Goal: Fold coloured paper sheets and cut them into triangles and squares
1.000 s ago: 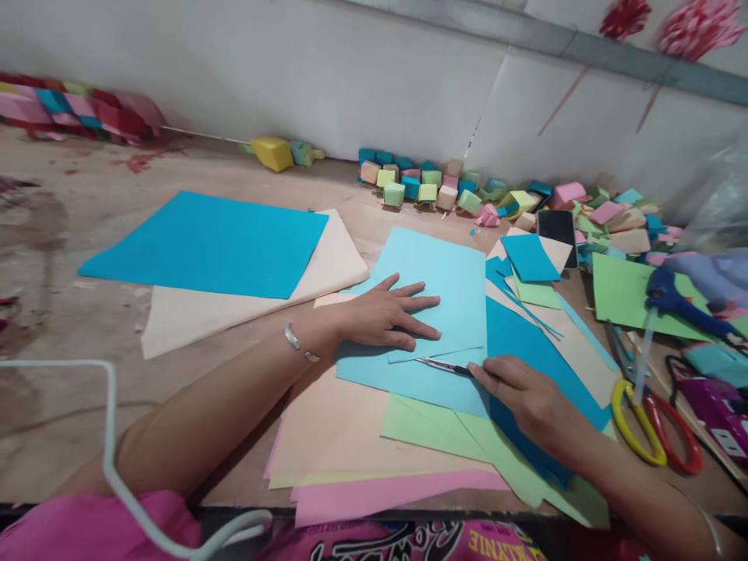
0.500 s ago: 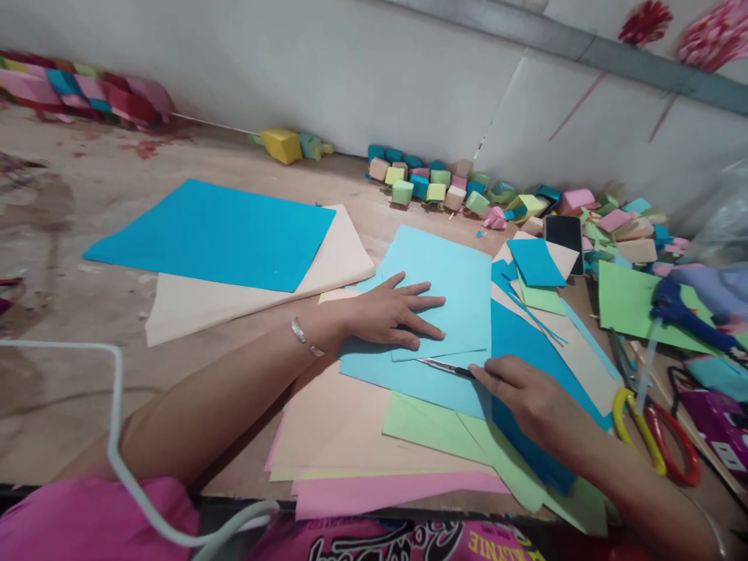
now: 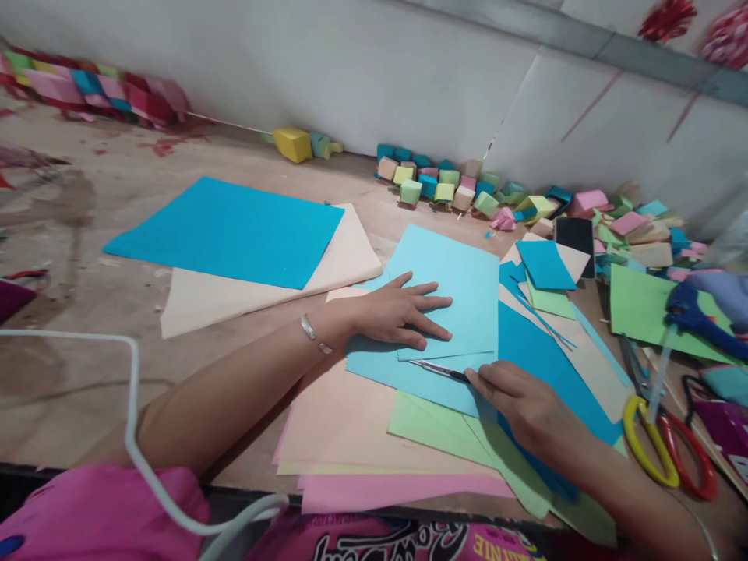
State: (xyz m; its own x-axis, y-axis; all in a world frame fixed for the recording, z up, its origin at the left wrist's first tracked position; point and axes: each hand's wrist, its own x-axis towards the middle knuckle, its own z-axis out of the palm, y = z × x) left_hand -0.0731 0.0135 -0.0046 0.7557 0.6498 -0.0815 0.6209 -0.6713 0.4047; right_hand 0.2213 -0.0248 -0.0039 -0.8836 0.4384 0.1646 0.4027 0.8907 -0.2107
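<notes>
1. The left hand (image 3: 403, 315) lies flat on a folded light blue paper (image 3: 461, 273), fingers spread apart and pressing it to the tabletop (image 3: 87, 366).
2. The right hand (image 3: 523, 405) has its fingers clamped together on the handle end of a knife (image 3: 444, 370).
3. The knife lies almost flat, with its long axis running left to right along the paper's near edge. Its tip points left, away from the right fingers, and sits just below the left fingers.
4. A dark blue sheet (image 3: 543, 351) lies under the right fingers.
5. Scissors (image 3: 660, 440) rest well to the right of them.
</notes>
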